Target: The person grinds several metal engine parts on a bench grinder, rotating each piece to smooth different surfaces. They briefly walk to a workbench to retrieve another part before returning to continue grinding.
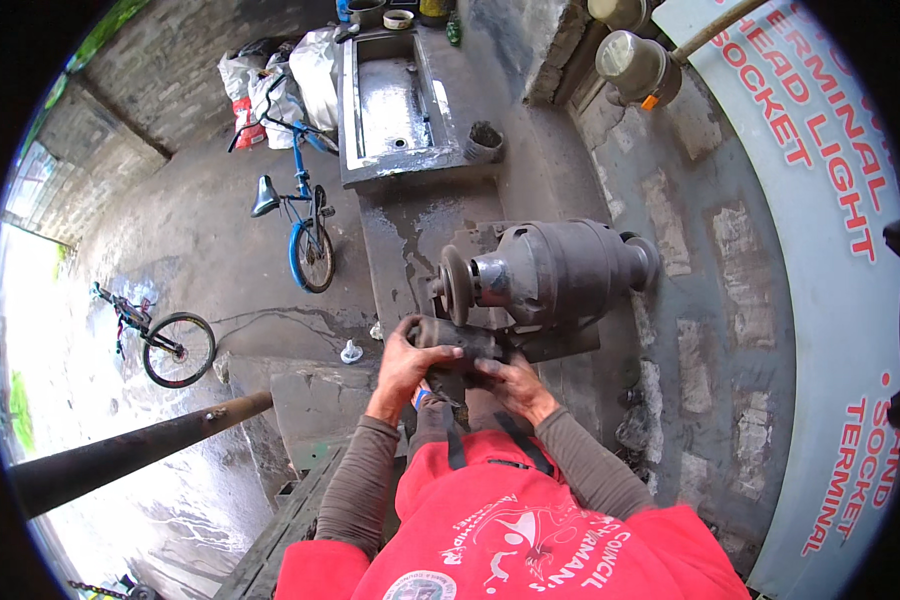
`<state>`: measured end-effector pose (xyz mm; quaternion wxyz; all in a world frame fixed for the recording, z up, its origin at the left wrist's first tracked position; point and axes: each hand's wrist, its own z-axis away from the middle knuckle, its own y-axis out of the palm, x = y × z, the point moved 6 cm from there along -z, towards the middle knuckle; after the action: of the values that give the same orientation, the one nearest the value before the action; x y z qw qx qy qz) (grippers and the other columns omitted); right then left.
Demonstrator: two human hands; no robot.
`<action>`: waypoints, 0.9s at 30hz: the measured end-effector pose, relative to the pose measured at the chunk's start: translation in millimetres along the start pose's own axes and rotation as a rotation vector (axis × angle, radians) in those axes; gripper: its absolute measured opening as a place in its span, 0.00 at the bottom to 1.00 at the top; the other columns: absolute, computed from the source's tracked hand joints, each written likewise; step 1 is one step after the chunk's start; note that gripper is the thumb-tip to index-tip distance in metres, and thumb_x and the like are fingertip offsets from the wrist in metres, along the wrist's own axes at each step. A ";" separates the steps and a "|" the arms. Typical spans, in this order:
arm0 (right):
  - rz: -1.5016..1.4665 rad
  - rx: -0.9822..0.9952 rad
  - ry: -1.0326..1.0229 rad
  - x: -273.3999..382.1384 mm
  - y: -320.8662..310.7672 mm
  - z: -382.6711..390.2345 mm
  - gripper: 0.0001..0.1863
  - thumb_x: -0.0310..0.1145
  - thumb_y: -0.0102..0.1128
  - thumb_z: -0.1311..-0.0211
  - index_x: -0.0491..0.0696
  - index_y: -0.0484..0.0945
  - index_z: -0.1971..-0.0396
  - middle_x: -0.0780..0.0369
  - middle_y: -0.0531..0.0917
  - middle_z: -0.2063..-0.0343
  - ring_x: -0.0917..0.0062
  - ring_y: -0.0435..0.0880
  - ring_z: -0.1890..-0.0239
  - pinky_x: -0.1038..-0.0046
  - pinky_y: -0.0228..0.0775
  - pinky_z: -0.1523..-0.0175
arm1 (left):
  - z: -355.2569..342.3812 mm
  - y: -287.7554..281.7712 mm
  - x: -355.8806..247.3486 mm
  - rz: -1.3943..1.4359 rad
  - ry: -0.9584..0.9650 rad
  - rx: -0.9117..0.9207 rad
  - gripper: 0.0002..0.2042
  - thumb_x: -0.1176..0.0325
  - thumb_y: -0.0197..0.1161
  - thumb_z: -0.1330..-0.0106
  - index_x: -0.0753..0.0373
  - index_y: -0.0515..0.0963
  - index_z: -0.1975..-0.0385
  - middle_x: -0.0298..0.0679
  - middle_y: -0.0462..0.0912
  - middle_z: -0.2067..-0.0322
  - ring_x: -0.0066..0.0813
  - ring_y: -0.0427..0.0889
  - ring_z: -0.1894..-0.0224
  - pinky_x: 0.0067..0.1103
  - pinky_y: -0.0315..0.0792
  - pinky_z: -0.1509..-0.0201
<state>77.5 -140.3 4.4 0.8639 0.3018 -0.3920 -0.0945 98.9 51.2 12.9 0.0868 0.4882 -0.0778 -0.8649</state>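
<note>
A dark, roughly cylindrical metal part (460, 340) is held between both my hands, just below the wheel (457, 285) of a large grey grinder motor (560, 270). My left hand (408, 368) wraps round its left end, thumb laid along the near side. My right hand (518, 388) grips the right end from below, its fingers partly hidden by the part. The wheel sits on the motor's left shaft, and a second wheel (640, 262) on its right. Whether the part touches the left wheel, I cannot tell.
A metal sink (350, 110) in a concrete slab stands beyond the motor. A blue bicycle (300, 190) and another bicycle (175, 348) stand to the left. A dark pole (170, 445) juts in at lower left. A brick wall (745, 270) and a lettered signboard (830, 330) flank the right.
</note>
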 end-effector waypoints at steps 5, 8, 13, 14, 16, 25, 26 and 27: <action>0.010 -0.115 -0.104 7.0 -23.5 16.3 0.31 0.25 0.72 0.42 0.47 0.72 0.37 0.62 0.83 0.47 0.71 0.83 0.46 0.62 0.80 0.42 | -0.9 23.6 9.3 0.045 -0.066 -0.036 0.38 0.73 0.82 0.53 0.74 0.69 0.42 0.46 0.85 0.57 0.33 0.86 0.58 0.26 0.81 0.51; 0.064 -0.088 -0.119 5.4 -19.9 0.8 0.33 0.24 0.74 0.44 0.47 0.72 0.37 0.62 0.83 0.47 0.71 0.83 0.47 0.63 0.80 0.42 | 5.6 15.7 4.2 0.168 -0.035 -0.044 0.37 0.74 0.81 0.52 0.72 0.69 0.41 0.47 0.85 0.58 0.34 0.87 0.58 0.26 0.82 0.52; 0.149 -0.009 -0.117 -5.2 -2.4 -25.5 0.34 0.23 0.75 0.44 0.47 0.73 0.36 0.63 0.85 0.50 0.75 0.85 0.50 0.71 0.81 0.51 | 29.6 -12.0 -4.1 0.216 0.045 -0.135 0.33 0.75 0.78 0.50 0.69 0.70 0.42 0.46 0.83 0.55 0.35 0.86 0.55 0.28 0.82 0.50; 0.146 0.004 -0.136 -6.0 -1.1 -26.1 0.33 0.24 0.75 0.44 0.47 0.74 0.37 0.63 0.85 0.51 0.75 0.85 0.51 0.72 0.81 0.51 | 33.0 -15.0 -3.0 0.223 0.038 -0.162 0.33 0.75 0.78 0.50 0.70 0.71 0.42 0.46 0.83 0.55 0.35 0.86 0.55 0.29 0.82 0.50; 0.113 0.024 -0.144 -7.5 -0.6 -29.2 0.32 0.26 0.76 0.43 0.47 0.75 0.38 0.63 0.85 0.52 0.75 0.86 0.52 0.72 0.81 0.53 | 34.5 -15.7 -1.4 0.252 0.049 -0.193 0.33 0.73 0.78 0.49 0.70 0.71 0.42 0.47 0.82 0.54 0.36 0.85 0.54 0.30 0.82 0.49; 0.051 -0.037 -0.083 -0.4 -10.8 -21.7 0.26 0.29 0.74 0.40 0.44 0.77 0.42 0.59 0.85 0.50 0.69 0.87 0.55 0.62 0.82 0.44 | 18.4 -5.5 5.5 0.283 0.040 -0.042 0.32 0.76 0.71 0.49 0.69 0.70 0.40 0.45 0.81 0.54 0.33 0.84 0.55 0.28 0.80 0.48; 0.040 -0.096 -0.079 -0.4 -17.2 -15.8 0.26 0.29 0.73 0.40 0.43 0.77 0.42 0.59 0.85 0.51 0.69 0.87 0.54 0.62 0.82 0.44 | 15.7 -1.5 6.5 0.254 0.028 -0.014 0.34 0.77 0.70 0.49 0.69 0.69 0.39 0.45 0.81 0.54 0.33 0.84 0.55 0.27 0.80 0.49; 0.004 -0.119 -0.082 0.0 -23.2 -9.3 0.26 0.29 0.73 0.40 0.43 0.77 0.42 0.59 0.85 0.51 0.68 0.87 0.54 0.61 0.82 0.44 | 11.5 4.4 7.3 0.224 0.017 0.015 0.35 0.77 0.69 0.50 0.70 0.67 0.37 0.46 0.81 0.54 0.32 0.84 0.55 0.27 0.81 0.50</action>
<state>86.0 -154.7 -14.2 0.8637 0.2450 -0.4216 -0.1280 85.6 45.9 13.7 0.1800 0.4845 -0.1374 -0.8450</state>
